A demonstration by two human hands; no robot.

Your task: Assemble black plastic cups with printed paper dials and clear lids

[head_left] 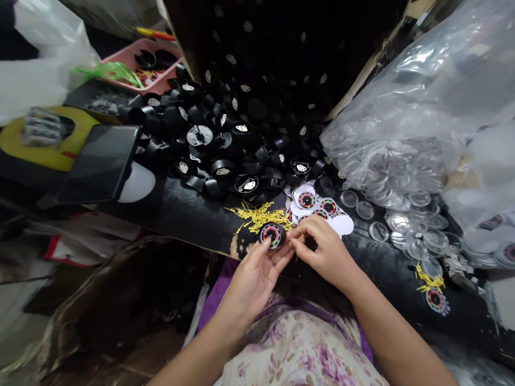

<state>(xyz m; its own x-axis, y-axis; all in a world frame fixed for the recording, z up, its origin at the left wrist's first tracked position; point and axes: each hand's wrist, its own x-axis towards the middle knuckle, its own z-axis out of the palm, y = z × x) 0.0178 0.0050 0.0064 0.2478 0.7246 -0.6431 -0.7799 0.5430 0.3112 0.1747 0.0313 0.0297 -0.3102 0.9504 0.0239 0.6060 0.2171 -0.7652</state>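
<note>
My left hand (255, 271) holds a small round black gauge (272, 235), its printed dial facing up and the thumb at its lower edge. My right hand (322, 249) is closed in a pinch right beside the left fingertips. What its fingertips hold, if anything, is too small to make out. Just beyond the gauge lies a loose pile of thin yellow pointers (261, 215). Behind my right hand is a heap of round printed dial cards (307, 200), some with the white side up.
Many black round housings (223, 169) spill from a large dark box (281, 53). To the right, clear round lenses (418, 247) lie by a plastic bag (414, 112). On the left are a phone (100, 161), yellow tape roll (80, 134) and pink basket (169, 80).
</note>
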